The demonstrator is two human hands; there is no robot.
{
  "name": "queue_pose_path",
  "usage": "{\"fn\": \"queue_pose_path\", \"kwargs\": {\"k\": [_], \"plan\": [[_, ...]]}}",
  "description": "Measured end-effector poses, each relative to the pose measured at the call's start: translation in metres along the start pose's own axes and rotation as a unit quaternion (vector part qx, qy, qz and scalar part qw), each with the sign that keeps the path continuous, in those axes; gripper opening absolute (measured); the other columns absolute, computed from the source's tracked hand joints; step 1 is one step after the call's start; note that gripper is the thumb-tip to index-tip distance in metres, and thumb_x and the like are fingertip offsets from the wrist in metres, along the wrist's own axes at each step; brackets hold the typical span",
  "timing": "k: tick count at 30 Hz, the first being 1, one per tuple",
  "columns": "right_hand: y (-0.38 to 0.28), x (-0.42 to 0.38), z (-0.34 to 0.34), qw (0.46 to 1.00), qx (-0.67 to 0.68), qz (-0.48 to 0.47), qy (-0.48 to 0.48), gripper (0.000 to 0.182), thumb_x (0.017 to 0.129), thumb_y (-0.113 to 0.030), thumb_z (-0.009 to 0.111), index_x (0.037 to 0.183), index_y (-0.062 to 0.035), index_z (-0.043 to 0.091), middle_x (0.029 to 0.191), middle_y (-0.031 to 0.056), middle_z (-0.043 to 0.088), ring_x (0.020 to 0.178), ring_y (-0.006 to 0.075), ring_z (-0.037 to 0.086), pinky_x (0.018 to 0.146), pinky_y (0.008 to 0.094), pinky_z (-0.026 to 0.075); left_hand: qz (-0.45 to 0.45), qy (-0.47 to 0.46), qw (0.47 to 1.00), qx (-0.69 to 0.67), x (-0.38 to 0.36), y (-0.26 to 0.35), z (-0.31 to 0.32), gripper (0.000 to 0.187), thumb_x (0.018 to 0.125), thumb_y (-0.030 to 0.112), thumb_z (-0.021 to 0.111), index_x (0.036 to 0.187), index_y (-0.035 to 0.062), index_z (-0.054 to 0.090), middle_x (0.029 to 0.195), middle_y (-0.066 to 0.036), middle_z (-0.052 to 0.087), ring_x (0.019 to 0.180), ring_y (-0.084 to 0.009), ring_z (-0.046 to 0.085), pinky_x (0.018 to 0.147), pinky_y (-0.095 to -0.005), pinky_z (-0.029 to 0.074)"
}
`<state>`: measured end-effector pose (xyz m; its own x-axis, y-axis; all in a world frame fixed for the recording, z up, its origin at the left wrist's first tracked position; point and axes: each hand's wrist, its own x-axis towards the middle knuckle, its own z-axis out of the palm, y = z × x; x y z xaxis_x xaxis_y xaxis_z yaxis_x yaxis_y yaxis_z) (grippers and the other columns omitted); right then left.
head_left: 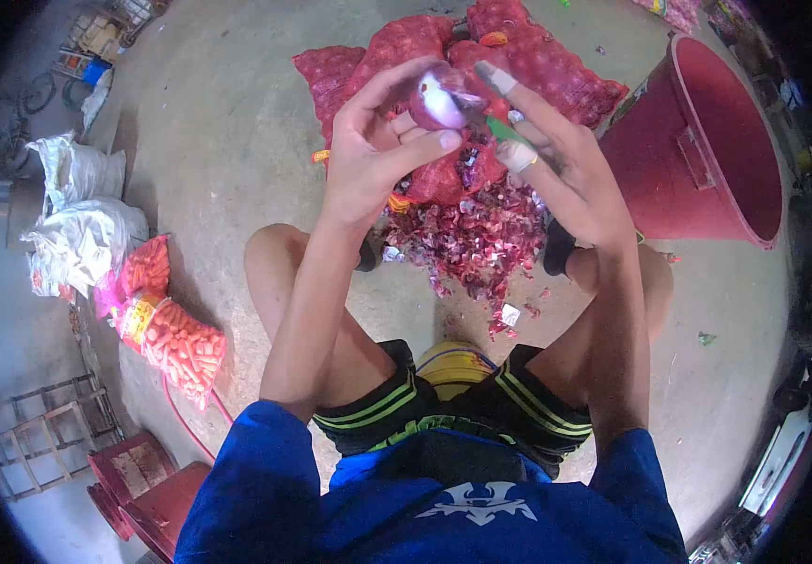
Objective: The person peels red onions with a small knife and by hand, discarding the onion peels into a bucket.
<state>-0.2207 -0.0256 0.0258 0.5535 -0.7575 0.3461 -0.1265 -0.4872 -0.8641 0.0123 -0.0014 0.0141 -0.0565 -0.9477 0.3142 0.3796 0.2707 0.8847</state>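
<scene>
My left hand [378, 141] is curled around a partly peeled red onion [439, 99], its white flesh showing, held up in front of me. My right hand [556, 160] grips a small knife with a green handle [507, 130] right against the onion; two of its fingers are wrapped in tape. Beneath both hands a heap of purple onion skins [476, 235] lies on the concrete floor between my feet. Red mesh sacks of onions [537, 56] rest just beyond the heap.
A large red plastic bucket [707, 150] lies tipped on its side to the right. On the left are pink mesh bags of carrots [175, 338], white sacks [81, 216] and a red stool [138, 489]. I sit low, knees spread.
</scene>
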Motion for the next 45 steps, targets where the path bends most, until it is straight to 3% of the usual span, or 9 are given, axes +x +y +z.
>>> {"fn": "queue_pose_path", "kwargs": {"k": [4,8,11,16,27,36,38,39,45], "plan": [[0.005,0.002,0.002,0.993,-0.052,-0.106,0.016,0.057,0.102,-0.017,0.066,0.157,-0.0087,0.054,0.107,0.0203,0.078,0.090,0.0359,0.077,0.083,0.0424,0.056,-0.029,0.006,0.999,0.034,-0.002,-0.002,0.004,0.077,0.078,-0.013,0.084,0.149,-0.0034,0.055,0.142,-0.015,0.064,0.125,-0.0226,0.066,0.109,-0.0380,0.056],[-0.002,-0.001,-0.011,0.995,-0.075,-0.038,-0.050,0.056,0.101,-0.010,0.065,0.156,-0.0048,0.054,0.125,0.0188,0.076,0.108,0.0227,0.074,0.096,0.0348,0.054,0.024,0.044,0.992,0.114,0.001,-0.004,0.003,0.074,0.074,-0.009,0.091,0.142,-0.0011,0.062,0.129,-0.008,0.071,0.116,-0.0182,0.070,0.103,-0.0319,0.059],[0.004,0.001,-0.011,0.991,-0.120,-0.054,-0.034,0.049,0.103,-0.016,0.063,0.151,-0.0098,0.061,0.108,0.0211,0.076,0.091,0.0417,0.072,0.083,0.0420,0.057,0.006,0.047,0.988,0.149,0.001,0.000,0.003,0.073,0.073,-0.006,0.093,0.139,-0.0003,0.063,0.129,-0.007,0.071,0.115,-0.0164,0.070,0.102,-0.0307,0.058],[0.009,0.004,-0.009,0.990,-0.082,-0.061,0.092,0.043,0.106,-0.014,0.059,0.148,-0.0112,0.065,0.120,0.0163,0.078,0.099,0.0296,0.077,0.093,0.0387,0.057,-0.005,0.025,0.992,0.126,-0.001,-0.004,0.008,0.071,0.072,-0.005,0.095,0.136,-0.0004,0.064,0.127,-0.008,0.071,0.114,-0.0169,0.070,0.103,-0.0315,0.057],[-0.002,-0.005,-0.006,0.999,-0.033,-0.001,-0.038,0.060,0.104,-0.010,0.062,0.161,-0.0023,0.046,0.135,0.0195,0.072,0.112,0.0170,0.068,0.103,0.0337,0.049,0.049,0.046,0.973,0.220,0.000,-0.004,0.002,0.069,0.070,-0.002,0.095,0.132,-0.0011,0.067,0.121,-0.009,0.073,0.109,-0.0163,0.071,0.097,-0.0318,0.060],[0.023,0.003,-0.004,0.972,-0.186,-0.123,0.080,0.050,0.103,-0.012,0.061,0.153,-0.0077,0.058,0.126,0.0211,0.074,0.093,0.0288,0.079,0.084,0.0389,0.058,0.066,0.047,0.971,0.227,-0.001,0.000,0.005,0.068,0.069,-0.001,0.097,0.130,-0.0028,0.065,0.119,-0.010,0.073,0.108,-0.0176,0.072,0.098,-0.0323,0.059],[0.031,0.005,-0.015,0.966,-0.129,0.096,0.204,0.049,0.103,-0.011,0.059,0.152,-0.0090,0.059,0.109,0.0188,0.075,0.072,0.0148,0.068,0.071,0.0346,0.056,0.025,0.047,0.979,0.199,-0.004,0.001,0.010,0.069,0.073,-0.007,0.092,0.134,-0.0009,0.061,0.129,-0.012,0.070,0.114,-0.0191,0.071,0.101,-0.0346,0.059],[0.025,0.006,-0.020,0.971,-0.112,0.098,0.187,0.051,0.104,-0.013,0.059,0.155,-0.0079,0.057,0.090,0.0110,0.069,0.067,0.0073,0.052,0.065,0.0279,0.049,0.028,0.047,0.979,0.197,-0.002,0.000,0.011,0.069,0.073,-0.007,0.092,0.134,-0.0009,0.061,0.129,-0.012,0.070,0.114,-0.0191,0.071,0.101,-0.0346,0.059],[-0.002,-0.004,-0.003,0.992,0.119,0.045,0.025,0.059,0.106,-0.018,0.059,0.163,-0.0081,0.047,0.080,0.0006,0.058,0.070,0.0074,0.050,0.068,0.0258,0.046,0.018,0.046,0.979,0.198,0.000,-0.004,0.003,0.069,0.073,-0.007,0.092,0.134,-0.0001,0.061,0.129,-0.012,0.069,0.116,-0.0200,0.070,0.103,-0.0351,0.058]]}}
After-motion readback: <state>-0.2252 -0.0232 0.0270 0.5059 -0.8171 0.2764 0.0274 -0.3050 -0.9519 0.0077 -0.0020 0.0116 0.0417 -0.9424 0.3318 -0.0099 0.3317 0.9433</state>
